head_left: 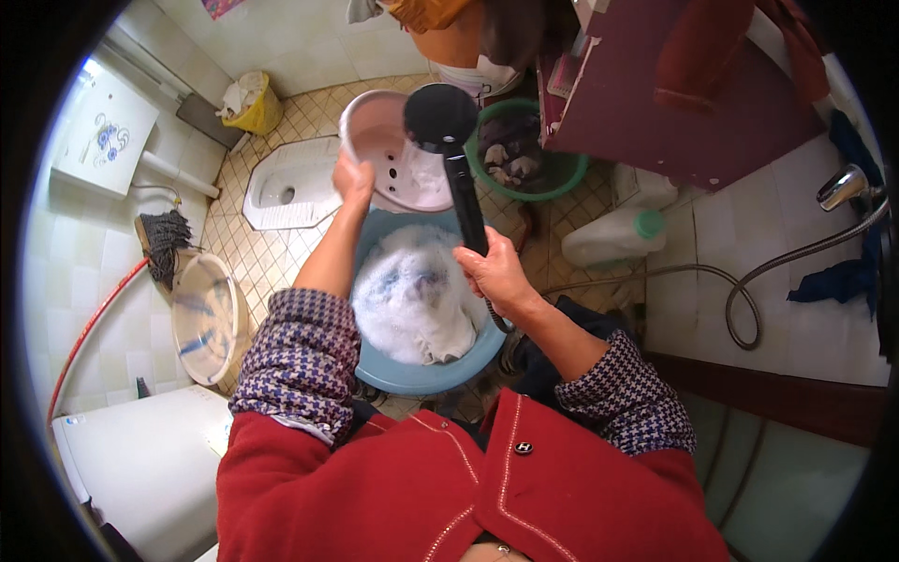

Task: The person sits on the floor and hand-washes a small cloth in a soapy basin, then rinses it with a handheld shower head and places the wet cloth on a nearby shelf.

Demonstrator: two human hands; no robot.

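Note:
My left hand (354, 180) is closed around the left rim of a pink basin (367, 131), which is tilted and lifted over the far edge of a blue tub (426, 379). Dark round spots show on the basin's inside. In my right hand (501, 274) is the handle of a black shower head (440, 114), its round head raised in front of the basin's right side. Something whitish, perhaps water or foam, shows inside the basin beside it. Below, the blue tub holds white suds (403, 281) with wet cloth partly showing through.
A green tub (538, 195) with dark cloth stands far right, near a white bottle (613, 238) with a green cap. The metal hose (693, 269) runs right to a tap (843, 187). Left are a squat toilet (295, 183), yellow bin (265, 114), mop (165, 239) and pale bucket (211, 323).

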